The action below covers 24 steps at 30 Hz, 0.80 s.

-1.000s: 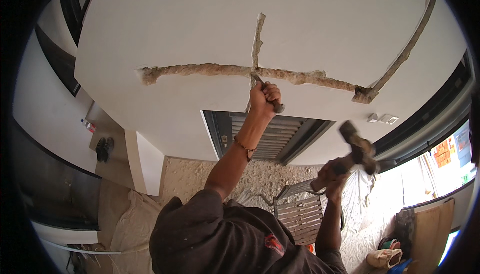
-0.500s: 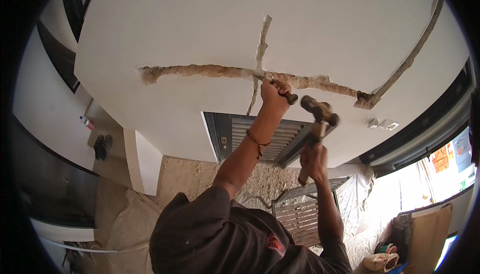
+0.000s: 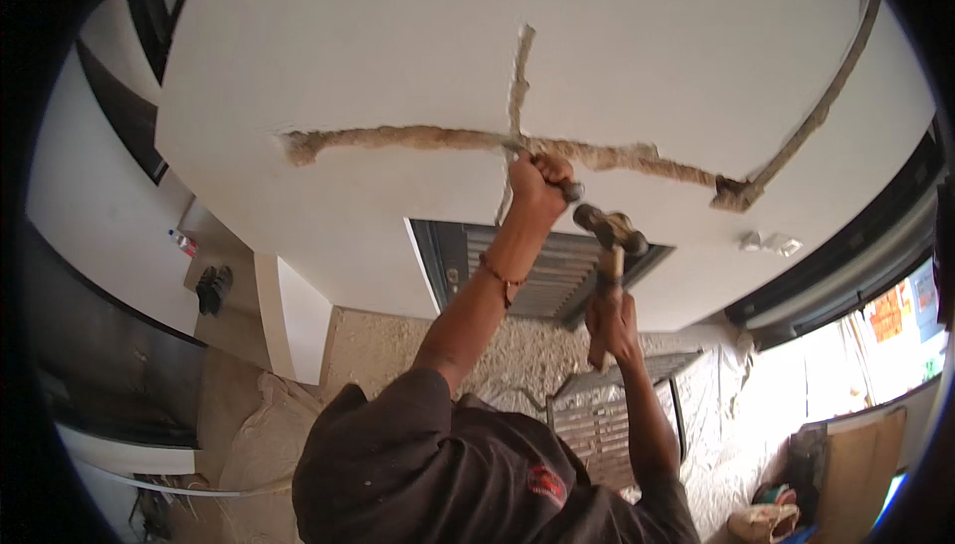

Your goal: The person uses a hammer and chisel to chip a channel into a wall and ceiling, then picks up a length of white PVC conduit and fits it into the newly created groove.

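My left hand [image 3: 537, 181] is closed round a metal chisel [image 3: 569, 192], its far end at the crossing of rough channels [image 3: 418, 138] cut into the white wall [image 3: 378, 47]; the narrower upright channel runs above and below that crossing. My right hand [image 3: 609, 323] grips the wooden handle of a hammer [image 3: 612, 229], whose dark metal head is a little right of and below the chisel's rounded end, apart from it. A beaded bracelet circles my left wrist.
A louvred door [image 3: 542, 271] is below the channels, white switch plates [image 3: 782, 246] to its right. Rubble [image 3: 383, 340] and plastic sheeting lie on the floor with a slatted metal platform [image 3: 607, 415]. Black shoes [image 3: 214, 287] and a bottle lie left; boards [image 3: 856, 474] and bags are right.
The hammer has moved left toward the chisel and turned, my right hand shifting left with it. Over the last half second the hammer head has dropped slightly. My left hand has barely moved.
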Motion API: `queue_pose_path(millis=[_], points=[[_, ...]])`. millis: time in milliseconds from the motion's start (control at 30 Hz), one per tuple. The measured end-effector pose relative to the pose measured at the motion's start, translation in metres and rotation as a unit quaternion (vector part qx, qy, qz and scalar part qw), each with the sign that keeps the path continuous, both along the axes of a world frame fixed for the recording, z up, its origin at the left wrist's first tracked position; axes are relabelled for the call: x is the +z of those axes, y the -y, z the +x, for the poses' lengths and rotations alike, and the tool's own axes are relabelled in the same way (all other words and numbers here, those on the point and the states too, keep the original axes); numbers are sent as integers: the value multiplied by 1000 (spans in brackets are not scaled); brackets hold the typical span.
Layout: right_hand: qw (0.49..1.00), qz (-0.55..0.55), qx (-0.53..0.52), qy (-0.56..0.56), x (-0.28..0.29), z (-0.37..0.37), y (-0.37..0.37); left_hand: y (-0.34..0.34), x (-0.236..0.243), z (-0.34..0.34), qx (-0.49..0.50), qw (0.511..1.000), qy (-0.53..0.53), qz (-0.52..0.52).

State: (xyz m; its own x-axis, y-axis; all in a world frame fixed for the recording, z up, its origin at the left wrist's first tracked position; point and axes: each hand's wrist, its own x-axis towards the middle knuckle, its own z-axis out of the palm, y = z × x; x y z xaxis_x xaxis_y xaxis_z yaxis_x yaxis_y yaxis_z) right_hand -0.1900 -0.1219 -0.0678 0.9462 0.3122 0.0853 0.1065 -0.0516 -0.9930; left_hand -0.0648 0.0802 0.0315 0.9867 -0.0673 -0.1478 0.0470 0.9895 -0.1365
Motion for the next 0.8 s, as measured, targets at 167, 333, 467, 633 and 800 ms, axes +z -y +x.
queue_pose_path(millis=[167,333,467,633,800], points=[[923,377,14,75,53,-32,35,-4,0,-3,-10,999,26,-32],[896,190,42,399,31,0,33,4,2,1,-41,997,45,-57],[984,-39,17,175,-22,15,-11,-5,-15,2,-21,998,51,4],[960,172,-35,218,48,-39,-21,-16,-15,-4,-39,997,48,-41],[904,83,-89,410,50,-6,-20,-2,-13,-5,-63,996,55,-9]])
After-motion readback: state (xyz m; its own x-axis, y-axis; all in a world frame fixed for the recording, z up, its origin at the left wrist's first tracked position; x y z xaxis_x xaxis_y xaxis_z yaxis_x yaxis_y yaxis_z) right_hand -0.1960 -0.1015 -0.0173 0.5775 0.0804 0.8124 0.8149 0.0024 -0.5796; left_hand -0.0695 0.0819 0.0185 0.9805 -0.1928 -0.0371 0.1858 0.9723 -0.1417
